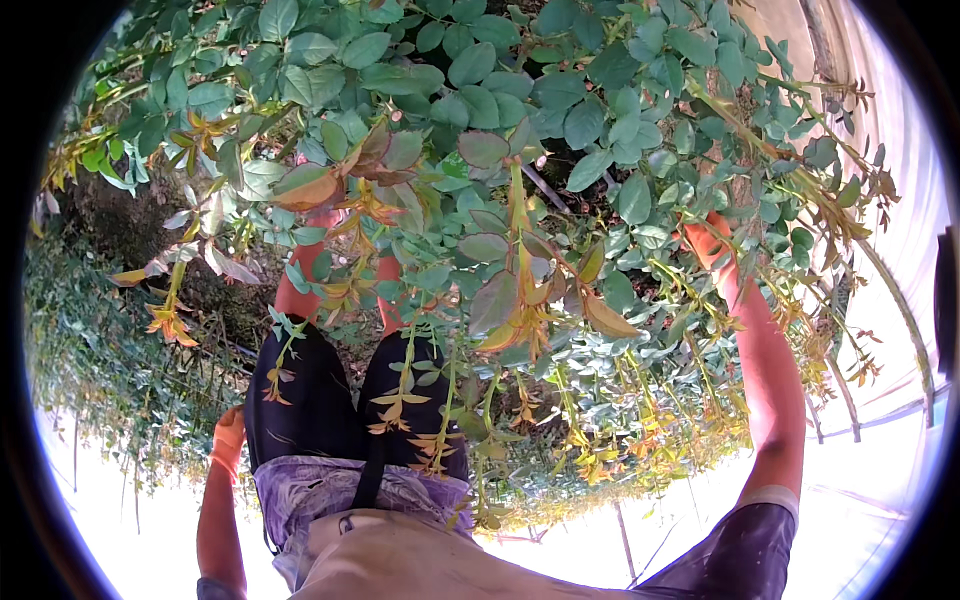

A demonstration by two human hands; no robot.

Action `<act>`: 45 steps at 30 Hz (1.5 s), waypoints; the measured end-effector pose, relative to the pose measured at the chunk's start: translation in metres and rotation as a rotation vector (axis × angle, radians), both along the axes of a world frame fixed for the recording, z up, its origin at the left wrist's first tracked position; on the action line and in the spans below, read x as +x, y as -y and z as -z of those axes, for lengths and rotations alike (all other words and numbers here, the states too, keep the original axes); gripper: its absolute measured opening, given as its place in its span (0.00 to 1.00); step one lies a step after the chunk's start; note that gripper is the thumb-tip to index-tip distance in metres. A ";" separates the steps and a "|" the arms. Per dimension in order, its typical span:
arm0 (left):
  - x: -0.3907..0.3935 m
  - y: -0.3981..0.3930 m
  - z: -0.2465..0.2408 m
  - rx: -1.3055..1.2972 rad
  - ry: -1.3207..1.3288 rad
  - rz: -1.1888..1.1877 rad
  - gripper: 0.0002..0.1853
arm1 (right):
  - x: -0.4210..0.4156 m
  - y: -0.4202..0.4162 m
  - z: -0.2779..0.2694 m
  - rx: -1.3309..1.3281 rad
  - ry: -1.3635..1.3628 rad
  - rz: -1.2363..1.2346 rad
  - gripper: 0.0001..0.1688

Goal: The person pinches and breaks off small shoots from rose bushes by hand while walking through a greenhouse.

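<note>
My right hand [709,240], in an orange glove, reaches among the leaves of a rose bush [472,97] at the right. Leaves hide parts of its fingers, so whether it grips a stem cannot be told. Low on the left, my left hand [229,433], also in an orange glove, hangs beside my dark-clad left thigh. Its fingers are partly hidden and nothing held is visible. Young rose shoots with reddish-yellow tips [525,300] stand between the hands, in front of my legs.
Dense foliage surrounds my legs, with more rose plants [90,337] at the left. Thorny-looking stems [892,285] arch at the right beside pale sheeting [885,157]. Brown soil [150,217] shows through gaps. A thin dark pole [624,532] stands near the bottom.
</note>
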State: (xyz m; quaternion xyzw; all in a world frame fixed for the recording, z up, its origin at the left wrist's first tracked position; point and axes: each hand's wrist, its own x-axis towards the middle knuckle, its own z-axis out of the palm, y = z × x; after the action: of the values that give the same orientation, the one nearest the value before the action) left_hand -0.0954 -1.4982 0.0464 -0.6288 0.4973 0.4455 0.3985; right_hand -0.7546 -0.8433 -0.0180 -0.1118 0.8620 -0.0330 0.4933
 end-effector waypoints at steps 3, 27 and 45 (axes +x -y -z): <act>0.003 0.011 -0.013 -0.037 0.133 -0.119 0.16 | -0.004 -0.001 0.035 -0.008 -0.096 -0.184 0.19; 0.085 -0.030 -0.022 0.010 0.049 -0.098 0.11 | 0.003 -0.014 0.054 -0.065 -0.139 -0.412 0.22; 0.049 -0.044 -0.012 -0.138 0.036 -0.272 0.10 | 0.005 -0.041 0.079 -0.156 -0.069 -0.271 0.23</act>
State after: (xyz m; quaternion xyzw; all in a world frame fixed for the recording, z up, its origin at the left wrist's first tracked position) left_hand -0.0466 -1.4540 0.0585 -0.7239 0.4300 0.4489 0.2992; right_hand -0.7492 -0.8019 -0.0966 -0.2661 0.8502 -0.0293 0.4533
